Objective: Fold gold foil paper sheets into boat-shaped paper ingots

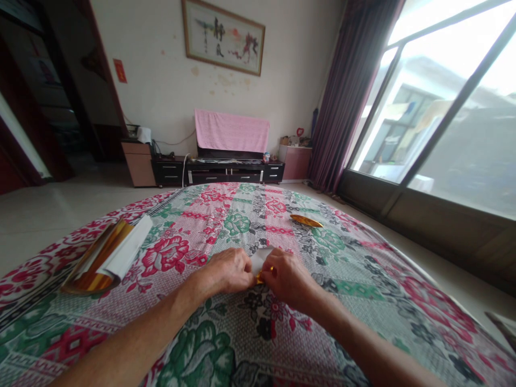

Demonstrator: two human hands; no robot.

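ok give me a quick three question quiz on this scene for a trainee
1. True or false: both hands are pinching one small sheet of paper, white on one side and gold on the other.
2. Where does the stack of gold paper sheets lie? A) left of the hands B) right of the hands C) on the floor
3. Fill in: beyond the hands lies a finished folded gold ____.

Key
1. True: the left hand and right hand meet on the small sheet over the floral tablecloth.
2. A: the stack of gold paper sheets.
3. Piece: the folded gold piece.
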